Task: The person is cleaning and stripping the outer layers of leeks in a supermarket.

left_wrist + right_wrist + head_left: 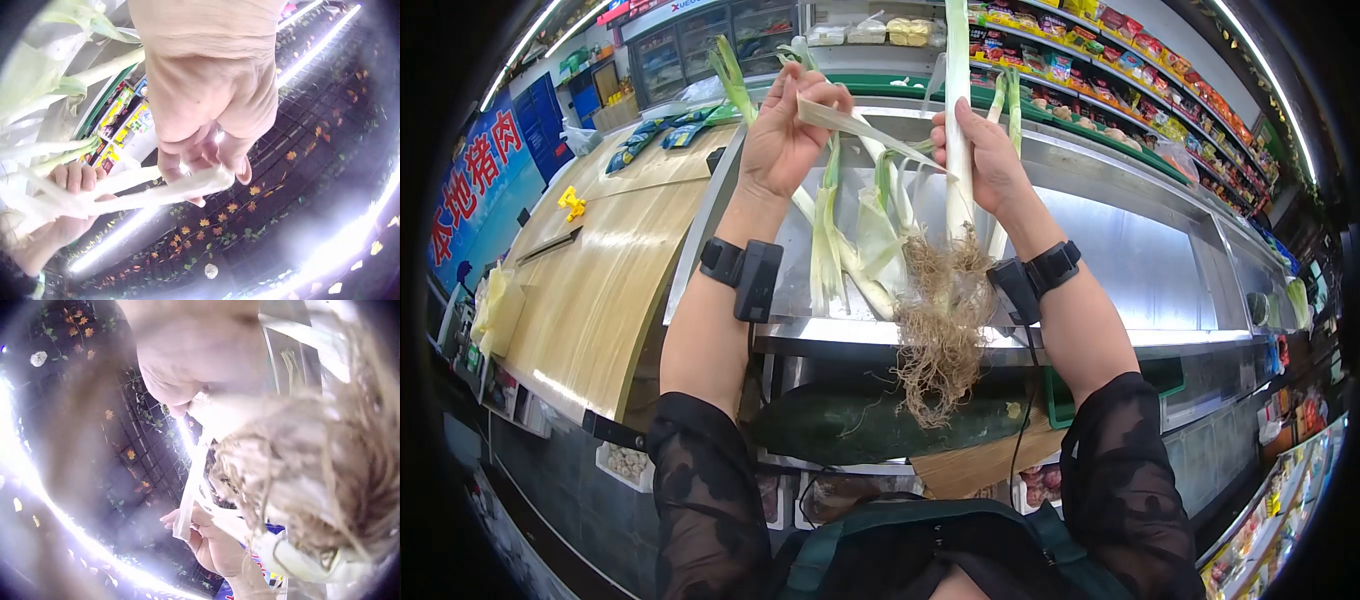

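The right hand [990, 165] grips the white stalk of a long leek [958, 120], held upright with its brown roots [945, 330] hanging down. The left hand [785, 135] pinches the end of a pale peeled strip [865, 128] that stretches across to the leek. In the left wrist view the strip [169, 192] runs from the fingertips of the left hand [212, 106] toward the right hand [69, 194]. Blurred roots [300, 469] fill much of the right wrist view, and the left hand [215, 547] holds the strip [190, 494] beyond them. More leeks [830, 240] lie behind on the metal counter.
The metal counter [1120, 260] extends right. A wooden board [600, 260] with a yellow item [572, 204] and a dark bar is at left. Below the counter lies a large dark green gourd [850, 420], beside a green crate [1155, 380]. Shelves of packaged goods [1140, 60] stand behind.
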Demonstrator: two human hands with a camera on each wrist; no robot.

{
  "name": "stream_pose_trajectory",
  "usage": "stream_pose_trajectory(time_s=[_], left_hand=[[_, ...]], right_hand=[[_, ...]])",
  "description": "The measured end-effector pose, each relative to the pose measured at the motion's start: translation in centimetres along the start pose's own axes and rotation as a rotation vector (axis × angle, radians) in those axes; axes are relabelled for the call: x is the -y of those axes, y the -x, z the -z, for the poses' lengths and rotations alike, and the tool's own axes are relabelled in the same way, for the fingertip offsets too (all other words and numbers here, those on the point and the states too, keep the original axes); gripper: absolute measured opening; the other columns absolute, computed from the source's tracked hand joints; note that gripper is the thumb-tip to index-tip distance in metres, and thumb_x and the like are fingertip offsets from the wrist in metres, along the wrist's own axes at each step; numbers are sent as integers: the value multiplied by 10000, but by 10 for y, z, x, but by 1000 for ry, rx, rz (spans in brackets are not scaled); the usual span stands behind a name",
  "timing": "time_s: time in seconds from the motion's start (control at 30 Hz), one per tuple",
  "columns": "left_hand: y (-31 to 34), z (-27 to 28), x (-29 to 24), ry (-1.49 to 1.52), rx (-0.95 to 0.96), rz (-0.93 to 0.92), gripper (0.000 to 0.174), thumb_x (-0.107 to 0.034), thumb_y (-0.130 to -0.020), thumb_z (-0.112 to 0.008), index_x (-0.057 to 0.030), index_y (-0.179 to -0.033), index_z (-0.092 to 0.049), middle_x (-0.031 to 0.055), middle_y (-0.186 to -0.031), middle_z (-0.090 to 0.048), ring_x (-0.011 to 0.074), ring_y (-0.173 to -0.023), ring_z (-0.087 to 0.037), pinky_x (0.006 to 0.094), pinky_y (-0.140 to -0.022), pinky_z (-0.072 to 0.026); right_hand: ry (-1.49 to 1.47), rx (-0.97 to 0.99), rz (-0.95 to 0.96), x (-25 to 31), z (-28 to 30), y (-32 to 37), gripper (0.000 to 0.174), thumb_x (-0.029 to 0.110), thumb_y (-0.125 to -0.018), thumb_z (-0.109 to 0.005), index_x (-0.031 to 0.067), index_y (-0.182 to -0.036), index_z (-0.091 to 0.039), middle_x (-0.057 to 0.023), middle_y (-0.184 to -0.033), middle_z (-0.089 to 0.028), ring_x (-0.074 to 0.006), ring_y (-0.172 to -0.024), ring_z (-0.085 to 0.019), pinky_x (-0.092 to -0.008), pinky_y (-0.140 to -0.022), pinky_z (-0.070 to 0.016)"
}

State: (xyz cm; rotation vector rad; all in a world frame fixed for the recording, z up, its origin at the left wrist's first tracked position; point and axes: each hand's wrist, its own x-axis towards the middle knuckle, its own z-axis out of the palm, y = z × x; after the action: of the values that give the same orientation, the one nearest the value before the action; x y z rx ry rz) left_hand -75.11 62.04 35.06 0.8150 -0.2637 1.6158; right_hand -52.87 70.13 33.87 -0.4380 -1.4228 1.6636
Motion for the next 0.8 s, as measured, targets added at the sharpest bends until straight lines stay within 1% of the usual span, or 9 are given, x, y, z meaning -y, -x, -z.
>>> stream_pose_trajectory(time_s=[0.07,0.13,0.17,0.27,0.37,0.43,0.57,0.63,0.8], left_hand=[[-5,7,-9,70,-86,-17,154,-25,-926,-496,-25,-1066,-559,40,-832,-412,134,-718,-429,239,-628,-470],[-7,20,-19,402,79,141,137,-37,-938,-482,-20,-1062,-535,64,-852,-413,131,-729,-394,216,-523,-425],[-8,26,-24,402,77,141,137,-37,-938,-482,-20,-1062,-535,64,-852,-413,131,-729,-394,216,-523,-425],[-13,33,-28,476,-23,-13,148,-52,-935,-489,-3,-1064,-540,59,-854,-437,107,-665,-388,199,-443,-345],[-13,41,-11,-521,-174,36,170,-85,-893,-596,18,-1027,-574,-43,-678,-421,45,-529,-344,173,-440,-280],[-4,22,22,-820,-232,66,205,-142,-871,-647,11,-1002,-606,-53,-687,-475,22,-553,-383,167,-449,-286],[7,4,41,-1090,-160,97,253,-178,-850,-678,-19,-1039,-620,-44,-756,-526,4,-578,-413,161,-464,-308],[10,2,38,-1288,-82,-9,261,-190,-824,-707,-17,-1009,-642,-47,-720,-535,-1,-565,-410,160,-467,-302],[11,-5,33,-1359,-124,-19,181,-136,-827,-683,-6,-953,-675,-69,-611,-483,3,-515,-371,165,-466,-287]], right_hand=[[-106,57,15,-3,-3,-3,404,382,-967,-466,-13,-1041,-510,-38,-780,-531,-130,-652,-515,-267,-598,-471],[-134,83,15,-5,0,-5,410,373,-978,-437,-23,-1069,-491,-48,-803,-525,-145,-689,-505,-286,-637,-470],[-164,106,17,-5,3,-5,418,365,-989,-408,-34,-1097,-472,-57,-827,-518,-161,-726,-494,-304,-677,-468],[-325,218,44,-3,12,-9,403,362,-991,-399,-22,-1086,-473,-94,-844,-551,-193,-748,-543,-345,-679,-497],[-326,256,4,-2,1,-4,431,365,-996,-368,-34,-1131,-457,-110,-869,-557,-217,-779,-555,-395,-753,-501],[-252,270,-26,-7,-12,4,448,362,-1000,-346,-44,-1147,-463,-123,-909,-586,-244,-843,-588,-409,-809,-506],[-71,333,-50,-16,-31,14,417,385,-993,-368,19,-1139,-505,-85,-943,-599,-210,-892,-600,-401,-836,-506],[89,339,-40,-17,-36,17,408,378,-997,-361,30,-1147,-512,-87,-954,-607,-188,-873,-606,-352,-820,-512],[178,353,5,-19,-37,18,418,396,-992,-375,31,-1136,-516,-80,-954,-608,-164,-868,-603,-331,-810,-514]])
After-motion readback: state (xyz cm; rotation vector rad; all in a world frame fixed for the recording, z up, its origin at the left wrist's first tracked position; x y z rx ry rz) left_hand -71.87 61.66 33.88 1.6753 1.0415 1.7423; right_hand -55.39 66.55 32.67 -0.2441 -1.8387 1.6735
